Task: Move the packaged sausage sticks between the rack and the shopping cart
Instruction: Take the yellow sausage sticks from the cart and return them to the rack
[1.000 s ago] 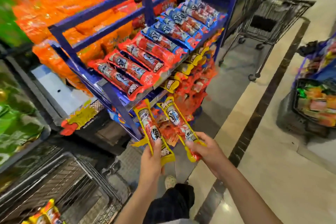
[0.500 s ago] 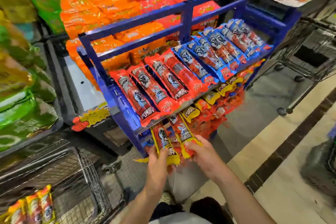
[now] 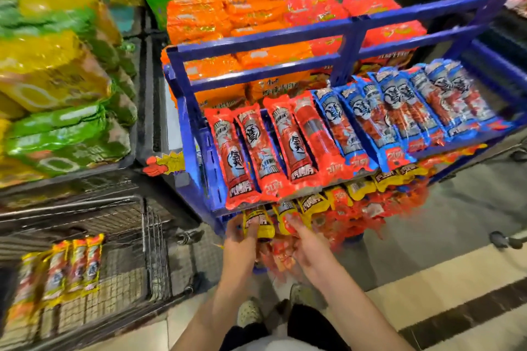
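Though under red packs (image 3: 242, 157), yellow packs (image 3: 312, 204).

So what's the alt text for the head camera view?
A person's left hand and right hand hold yellow sausage packs at the lower shelf of a blue rack. Red packs and blue packs lie above; a shopping cart at left holds more.

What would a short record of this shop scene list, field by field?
Left hand: holds one yellow plastic sausage-stick pack at the rack's lower shelf
Right hand: holds a second yellow pack beside it
Rack: blue metal rack, with red sausage packs and blue sausage packs on its upper shelf
Cart: wire shopping cart at left, with several yellow-and-red packs inside
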A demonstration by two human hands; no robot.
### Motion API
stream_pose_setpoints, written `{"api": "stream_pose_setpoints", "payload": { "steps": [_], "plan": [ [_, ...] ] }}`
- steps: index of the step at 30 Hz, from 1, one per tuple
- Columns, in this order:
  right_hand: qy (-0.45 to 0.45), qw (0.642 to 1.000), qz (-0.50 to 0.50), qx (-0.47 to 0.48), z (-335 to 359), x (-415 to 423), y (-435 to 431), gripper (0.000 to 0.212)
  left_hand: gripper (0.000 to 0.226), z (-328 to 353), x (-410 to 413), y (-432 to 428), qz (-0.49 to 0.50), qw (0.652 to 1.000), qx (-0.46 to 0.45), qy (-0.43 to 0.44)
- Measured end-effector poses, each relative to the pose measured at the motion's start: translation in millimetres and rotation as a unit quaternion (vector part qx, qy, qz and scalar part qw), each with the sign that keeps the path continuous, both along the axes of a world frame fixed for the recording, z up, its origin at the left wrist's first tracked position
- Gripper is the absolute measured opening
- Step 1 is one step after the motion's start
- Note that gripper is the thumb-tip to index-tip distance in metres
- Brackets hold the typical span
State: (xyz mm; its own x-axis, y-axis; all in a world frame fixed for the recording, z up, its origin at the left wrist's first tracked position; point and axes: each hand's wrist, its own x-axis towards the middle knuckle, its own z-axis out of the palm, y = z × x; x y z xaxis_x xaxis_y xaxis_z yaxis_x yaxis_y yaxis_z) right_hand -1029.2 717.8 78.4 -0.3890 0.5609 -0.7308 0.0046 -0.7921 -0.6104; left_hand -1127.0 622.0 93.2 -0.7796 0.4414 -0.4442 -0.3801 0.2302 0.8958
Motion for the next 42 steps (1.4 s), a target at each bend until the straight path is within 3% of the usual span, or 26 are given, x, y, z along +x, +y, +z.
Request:
{"api": "stream_pose_setpoints", "payload": {
  "steps": [4,10,19,22,26,31,33,39,42],
  "plan": [
    [0.035,0.997,-0.028,-0.066,-2.1,-8.3,9.7,0.081,0.027,-0.4,8.1,12.9,0.02,1.0,-0.014,-0.013],
    [0.071,0.99,-0.033,-0.119,-1.1,-11.0,12.9,0.047,0.037,1.2,13.6,24.4,0.055,0.998,-0.024,-0.003],
    [0.084,0.989,0.016,-0.122,5.5,-9.2,26.3,0.013,0.023,-5.0,5.9,27.8,0.089,0.995,-0.041,-0.013],
    [0.071,0.99,0.054,-0.108,2.7,-6.4,28.2,0.019,0.016,-1.1,7.8,18.2,0.084,0.995,-0.048,-0.003],
    [0.055,0.977,0.198,-0.051,-3.4,4.2,19.4,0.024,0.001,2.9,8.3,-5.9,0.08,0.995,-0.067,-0.001],
    [-0.021,0.931,0.364,-0.007,-14.8,9.1,-3.5,0.039,0.013,-3.5,7.2,-62.6,0.11,0.989,-0.088,-0.036],
    [-0.06,0.907,0.416,0.036,-16.9,-2.1,-15.7,0.032,0.013,-6.0,7.9,-95.0,0.139,0.985,-0.097,-0.038],
    [-0.091,0.798,0.585,0.111,-22.7,-48.2,-81.0,0.009,0.011,-19.8,20.3,-215.7,0.156,0.965,-0.213,-0.017],
    [-0.101,0.739,0.654,0.129,-26.4,-66.2,-127.1,0.022,0.01,-30.8,38.5,-281.2,0.188,0.948,-0.253,-0.04]
  ]
}}
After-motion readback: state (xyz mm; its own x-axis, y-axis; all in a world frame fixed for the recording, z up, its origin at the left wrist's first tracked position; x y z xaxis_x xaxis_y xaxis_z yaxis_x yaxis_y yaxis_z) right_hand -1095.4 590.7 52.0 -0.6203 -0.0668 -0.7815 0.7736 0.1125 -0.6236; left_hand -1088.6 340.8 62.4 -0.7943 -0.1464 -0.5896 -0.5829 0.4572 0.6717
